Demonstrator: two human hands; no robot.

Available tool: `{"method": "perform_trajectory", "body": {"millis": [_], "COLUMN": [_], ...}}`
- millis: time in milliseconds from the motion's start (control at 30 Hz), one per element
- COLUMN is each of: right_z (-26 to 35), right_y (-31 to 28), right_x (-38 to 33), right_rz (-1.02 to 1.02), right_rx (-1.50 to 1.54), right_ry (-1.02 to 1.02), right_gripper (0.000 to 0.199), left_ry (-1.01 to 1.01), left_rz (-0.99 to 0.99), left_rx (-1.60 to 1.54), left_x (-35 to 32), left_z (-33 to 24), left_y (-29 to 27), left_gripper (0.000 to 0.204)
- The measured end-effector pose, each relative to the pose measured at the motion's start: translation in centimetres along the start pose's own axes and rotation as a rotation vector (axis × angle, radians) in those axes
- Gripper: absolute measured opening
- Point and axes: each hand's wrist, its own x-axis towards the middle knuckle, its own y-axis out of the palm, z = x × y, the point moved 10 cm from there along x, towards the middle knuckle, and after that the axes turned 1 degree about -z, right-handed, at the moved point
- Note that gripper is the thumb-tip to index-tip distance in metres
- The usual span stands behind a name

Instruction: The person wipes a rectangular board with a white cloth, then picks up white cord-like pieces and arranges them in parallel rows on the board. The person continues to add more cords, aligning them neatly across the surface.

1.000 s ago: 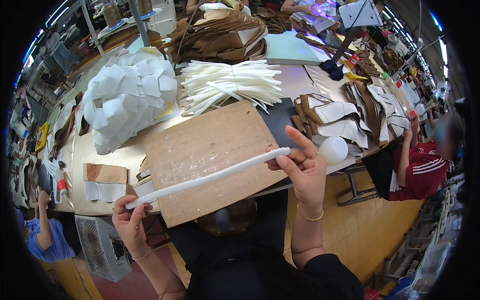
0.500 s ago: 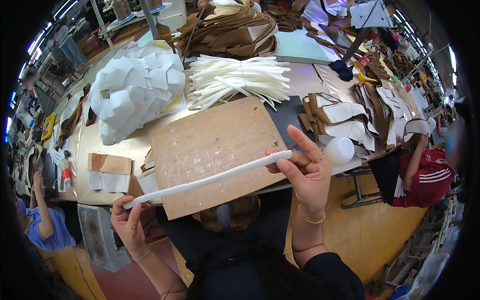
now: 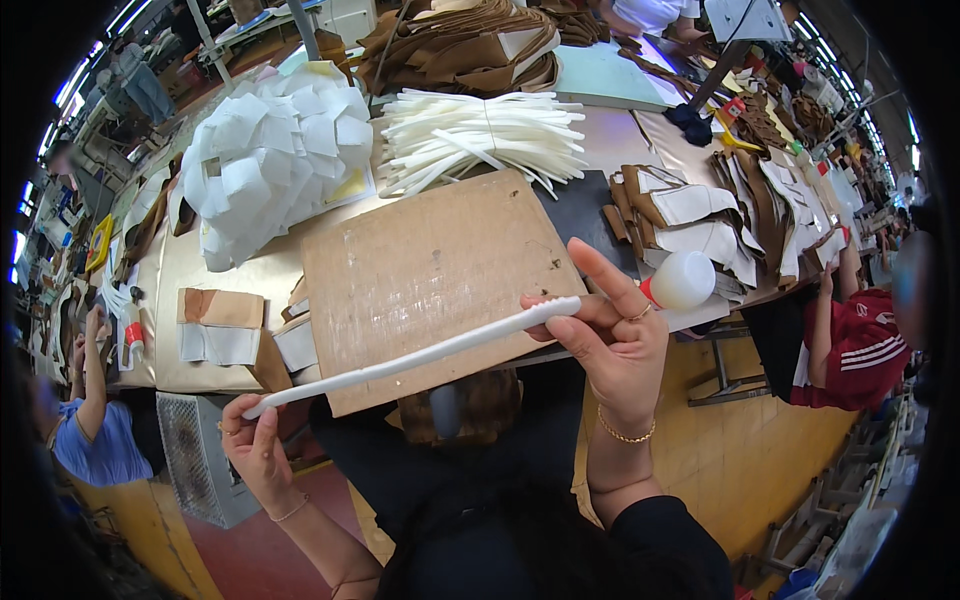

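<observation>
A long white foam strip [image 3: 420, 358] stretches between my two hands, above the near part of a brown board [image 3: 430, 260]. My left hand [image 3: 255, 450] pinches its lower left end between thumb and fingers. At the raised right end, which has small notches along its edge, my right hand [image 3: 610, 335] grips it between thumb and fingers, with the index finger pointing up and away. Just past my right hand lies a white plastic bottle [image 3: 685, 280] with a red cap. Beyond the board rests a tied bundle of similar white strips [image 3: 480, 140].
A heap of white sheet pieces [image 3: 275, 165] stands at the back left. Brown leather pieces [image 3: 460, 50] are piled at the back, and brown and white pieces [image 3: 690, 215] lie to the right. Co-workers sit on both sides, one in a red shirt [image 3: 860, 350], one in blue [image 3: 105, 440].
Both hands still hold the strip in nearly the same pose. The view has shifted slightly, so the table appears a little higher. The red-shirted co-worker's hands have moved.
</observation>
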Motion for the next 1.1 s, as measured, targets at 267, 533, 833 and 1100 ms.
{"method": "perform_trajectory", "body": {"millis": [267, 533, 833, 1100], "right_z": [0.7, 2.1, 2.9, 2.8], "right_y": [0.7, 0.9, 1.2, 0.1], "right_x": [-1.5, -2.8, -3.8, -4.4], "right_rz": [-0.008, -0.015, -0.047, -0.082], "right_rx": [-0.082, -0.177, -0.123, -0.112], "right_ry": [-0.032, -0.137, -0.129, -0.08], "right_gripper": [0.051, 0.054, 0.047, 0.032], "left_ry": [0.055, 0.078, 0.094, 0.107], "left_rz": [0.033, 0.085, 0.088, 0.096], "left_rx": [-0.02, -0.091, -0.094, -0.115], "left_x": [0.1, 0.2, -0.7, -0.9], "left_z": [-0.4, -0.2, -0.8, -1.2], "left_y": [-1.1, -1.4, -1.5, -1.2], "left_gripper": [0.023, 0.025, 0.025, 0.025]}}
